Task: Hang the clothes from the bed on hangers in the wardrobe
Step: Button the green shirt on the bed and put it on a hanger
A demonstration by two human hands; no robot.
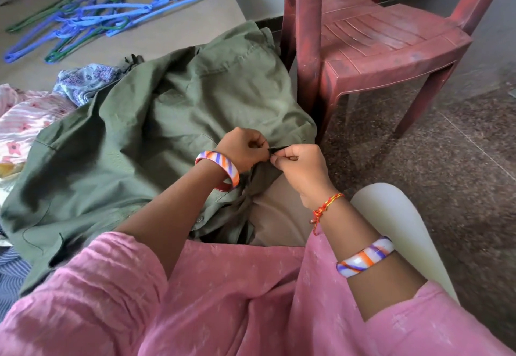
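Observation:
An olive-green shirt lies spread over the edge of the bed and across my lap. My left hand and my right hand meet at its front edge, both pinching a small dark part of the fabric between fingers and thumb. Several blue and green plastic hangers lie in a loose heap on the bed at the far left, well away from both hands. The wardrobe is out of view.
A pink floral garment and a blue patterned one lie on the bed's left side, with striped cloth below. A red plastic chair stands close on the right, on a dark speckled floor.

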